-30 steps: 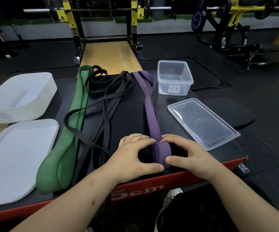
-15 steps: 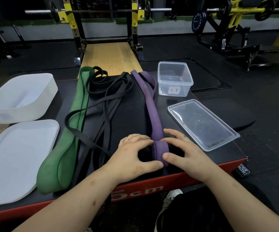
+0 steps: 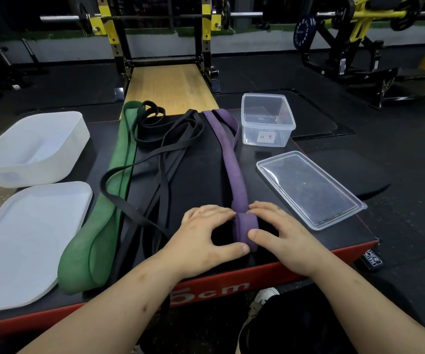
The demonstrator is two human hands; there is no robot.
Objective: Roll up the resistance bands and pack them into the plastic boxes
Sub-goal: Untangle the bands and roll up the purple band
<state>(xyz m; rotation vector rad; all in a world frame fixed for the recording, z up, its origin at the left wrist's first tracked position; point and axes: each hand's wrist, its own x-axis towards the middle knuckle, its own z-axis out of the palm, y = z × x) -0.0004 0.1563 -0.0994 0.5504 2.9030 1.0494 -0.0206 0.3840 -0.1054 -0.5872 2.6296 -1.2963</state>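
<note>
A purple resistance band [image 3: 233, 159] lies lengthwise on the black platform [image 3: 201, 175], its near end wound into a small roll [image 3: 244, 229]. My left hand [image 3: 206, 233] pinches the roll from the left with thumb and fingers. My right hand [image 3: 280, 231] grips it from the right. A wide green band [image 3: 112, 190] lies flat to the left. Between them sprawl several thin black bands [image 3: 165, 149]. A clear plastic box [image 3: 267, 121] stands at the back right, its clear lid [image 3: 308, 187] flat beside it.
A frosted white box [image 3: 32, 146] and its white lid [image 3: 25, 244] sit at the left. The platform's red front edge [image 3: 232, 284] runs just below my hands. A squat rack [image 3: 160, 34] and weight machines stand behind. My shoe [image 3: 260, 302] shows below the edge.
The roll at the purple band's near end has grown a little and shifted slightly away from me, with both hands turning along it. The other bands and boxes have not moved.
</note>
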